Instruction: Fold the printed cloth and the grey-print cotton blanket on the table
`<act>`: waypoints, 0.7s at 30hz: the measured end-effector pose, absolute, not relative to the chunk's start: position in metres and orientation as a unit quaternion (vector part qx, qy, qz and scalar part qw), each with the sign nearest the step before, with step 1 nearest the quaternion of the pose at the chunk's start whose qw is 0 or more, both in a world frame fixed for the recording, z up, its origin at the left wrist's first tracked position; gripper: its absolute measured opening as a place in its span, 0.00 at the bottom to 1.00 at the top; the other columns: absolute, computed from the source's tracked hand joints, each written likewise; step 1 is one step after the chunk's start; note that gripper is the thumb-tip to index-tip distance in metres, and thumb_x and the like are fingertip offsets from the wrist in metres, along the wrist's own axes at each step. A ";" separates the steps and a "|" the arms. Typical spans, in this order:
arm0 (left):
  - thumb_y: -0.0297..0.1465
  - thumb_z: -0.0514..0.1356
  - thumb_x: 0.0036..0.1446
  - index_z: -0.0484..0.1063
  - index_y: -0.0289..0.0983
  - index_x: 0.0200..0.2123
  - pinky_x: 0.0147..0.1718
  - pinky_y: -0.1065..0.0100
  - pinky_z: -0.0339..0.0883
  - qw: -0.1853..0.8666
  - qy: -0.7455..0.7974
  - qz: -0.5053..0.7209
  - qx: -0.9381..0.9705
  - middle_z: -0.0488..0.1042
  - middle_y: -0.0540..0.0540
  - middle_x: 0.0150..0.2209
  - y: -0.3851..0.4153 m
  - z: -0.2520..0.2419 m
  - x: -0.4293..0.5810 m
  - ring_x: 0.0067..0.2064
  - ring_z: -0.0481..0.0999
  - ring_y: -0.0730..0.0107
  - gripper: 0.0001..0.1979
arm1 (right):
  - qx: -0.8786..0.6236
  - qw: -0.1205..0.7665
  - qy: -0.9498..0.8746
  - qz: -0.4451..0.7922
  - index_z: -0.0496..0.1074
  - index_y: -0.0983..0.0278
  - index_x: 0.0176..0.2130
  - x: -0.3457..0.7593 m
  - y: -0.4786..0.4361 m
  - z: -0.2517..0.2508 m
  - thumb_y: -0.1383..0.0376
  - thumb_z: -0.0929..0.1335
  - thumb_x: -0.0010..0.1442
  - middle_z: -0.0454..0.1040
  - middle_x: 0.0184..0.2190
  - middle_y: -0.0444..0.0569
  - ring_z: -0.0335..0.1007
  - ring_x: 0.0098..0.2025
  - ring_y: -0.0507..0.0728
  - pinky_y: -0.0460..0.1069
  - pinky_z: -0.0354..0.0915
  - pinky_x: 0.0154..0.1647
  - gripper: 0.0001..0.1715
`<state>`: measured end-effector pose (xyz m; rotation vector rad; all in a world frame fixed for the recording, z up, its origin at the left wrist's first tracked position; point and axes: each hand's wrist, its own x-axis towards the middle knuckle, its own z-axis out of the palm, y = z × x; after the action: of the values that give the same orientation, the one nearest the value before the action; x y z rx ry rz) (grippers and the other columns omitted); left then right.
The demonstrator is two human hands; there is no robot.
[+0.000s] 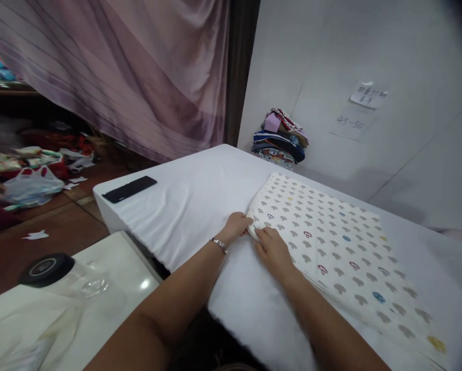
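A white fabric stack (323,232) printed with grey mushroom-like shapes and a few coloured motifs lies flat on the white-covered table (200,180). Its near left corner is between my two hands. My left hand (236,226), below a silver bracelet, is closed on that corner with the thumb on top. My right hand (273,252) is closed on the edge just beside it, its fingertips at the fabric's layered rim. The undersides of the fingers are hidden.
A black flat phone-like slab (130,189) lies at the table's left. Folded clothes (280,136) are piled at the back by the wall. At lower left, a white side table (126,273) bears a clear jar with a dark lid (47,269). A pink curtain (169,67) hangs behind.
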<state>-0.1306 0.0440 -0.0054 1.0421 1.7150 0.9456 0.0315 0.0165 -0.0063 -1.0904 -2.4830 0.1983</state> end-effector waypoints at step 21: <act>0.38 0.59 0.50 0.65 0.36 0.27 0.16 0.74 0.55 0.443 0.690 0.386 0.422 0.62 0.54 0.13 0.041 0.000 -0.130 0.17 0.64 0.75 0.11 | -0.363 0.197 -0.910 0.038 0.61 0.66 0.57 0.028 0.021 -0.027 0.76 0.57 0.58 0.69 0.41 0.56 0.64 0.43 0.60 0.54 0.65 0.43 0.28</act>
<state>-0.1299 0.0410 -0.0002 1.0460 1.7123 0.9563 0.0277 0.0206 -0.0275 -1.0172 -2.5473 0.1077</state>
